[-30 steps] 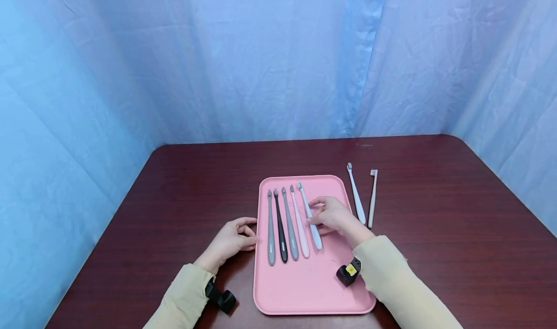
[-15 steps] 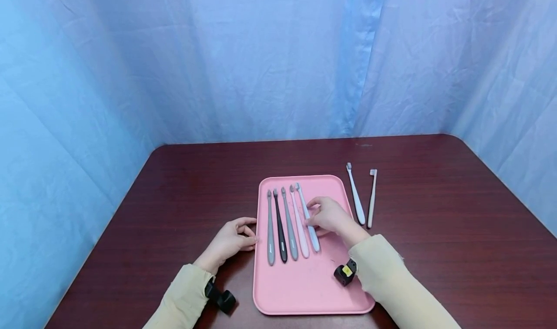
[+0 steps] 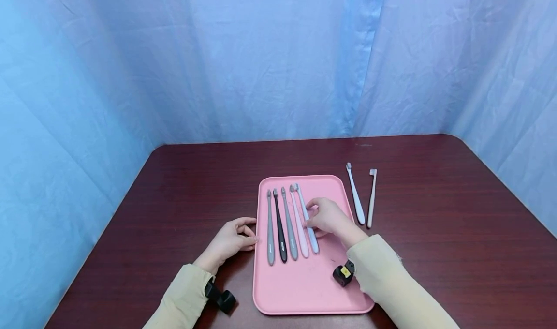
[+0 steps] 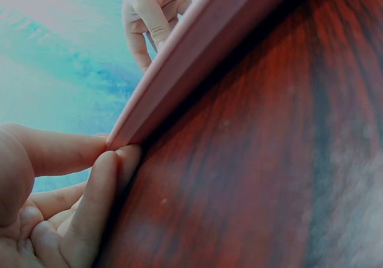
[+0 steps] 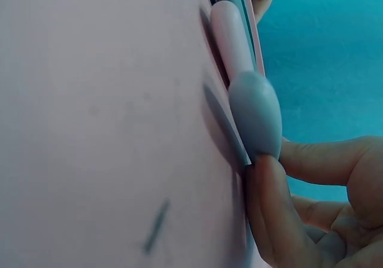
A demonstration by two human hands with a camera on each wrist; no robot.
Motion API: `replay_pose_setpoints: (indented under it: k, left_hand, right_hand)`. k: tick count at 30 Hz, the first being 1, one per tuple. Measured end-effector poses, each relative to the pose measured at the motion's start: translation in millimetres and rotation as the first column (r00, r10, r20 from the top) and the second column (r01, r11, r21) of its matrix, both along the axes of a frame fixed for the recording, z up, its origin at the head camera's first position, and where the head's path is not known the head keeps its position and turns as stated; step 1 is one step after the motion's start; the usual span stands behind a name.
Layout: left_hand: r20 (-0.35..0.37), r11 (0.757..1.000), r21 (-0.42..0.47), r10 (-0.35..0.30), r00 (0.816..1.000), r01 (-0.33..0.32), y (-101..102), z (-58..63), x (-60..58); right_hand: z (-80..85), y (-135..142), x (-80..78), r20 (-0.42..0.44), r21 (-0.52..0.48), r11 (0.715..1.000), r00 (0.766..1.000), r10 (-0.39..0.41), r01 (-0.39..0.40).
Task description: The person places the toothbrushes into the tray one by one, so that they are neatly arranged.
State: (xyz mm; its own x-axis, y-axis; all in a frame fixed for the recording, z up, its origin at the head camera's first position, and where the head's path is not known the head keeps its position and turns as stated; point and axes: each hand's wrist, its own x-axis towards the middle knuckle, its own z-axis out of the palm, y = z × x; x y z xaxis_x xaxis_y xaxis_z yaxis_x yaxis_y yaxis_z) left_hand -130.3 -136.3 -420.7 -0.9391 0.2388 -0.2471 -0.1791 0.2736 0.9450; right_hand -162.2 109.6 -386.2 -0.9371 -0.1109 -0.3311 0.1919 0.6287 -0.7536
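A pink tray lies on the table, bearing a row of toothbrushes with their heads at the far end. My right hand pinches the handle of the light blue toothbrush, the rightmost in the row. In the right wrist view its rounded handle end casts a shadow on the tray. Close to its left lies the pink toothbrush, then a grey toothbrush, a black toothbrush and another grey toothbrush. My left hand pinches the tray's left rim between thumb and fingers.
Right of the tray, a white toothbrush and a cream toothbrush lie on the dark reddish table. Blue curtains hang behind and at both sides. Black wrist cameras sit below both hands.
My right hand has shifted slightly left with the light blue toothbrush, bringing it closer and more parallel to the pink one. The left hand has stayed at the tray's rim.
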Motion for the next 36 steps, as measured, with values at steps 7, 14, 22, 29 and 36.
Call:
replay_pose_setpoints:
  k: [7,14,22,29,36]
  left_hand:
    - [-0.002,1.000,0.001,-0.002,1.000,0.002,0.3,-0.4,-0.3]
    - [-0.002,1.000,0.002,-0.003,1.000,0.003,1.1,-0.5,-1.3]
    - [-0.003,1.000,-0.004,0.001,1.000,-0.001,1.8,0.9,-2.0]
    - [0.000,1.000,0.000,-0.001,1.000,0.001,2.3,1.0,-1.8]
    - [-0.004,1.000,0.005,-0.005,1.000,0.005,1.9,1.2,-1.1]
  right_hand:
    - [-0.9,1.4,-0.4,-0.006,0.022,1.000,1.000,0.013,-0.013]
    - [-0.6,2.6,-0.5,-0.008,0.030,0.999,1.000,0.011,-0.011]
    - [0.6,4.9,-0.4,-0.004,0.024,1.000,1.000,0.007,-0.007]
    - [0.1,6.4,0.6,-0.001,0.016,1.000,1.000,0.008,-0.008]
    - [-0.5,8.3,0.2,0.007,-0.004,1.000,1.000,-0.007,0.007]
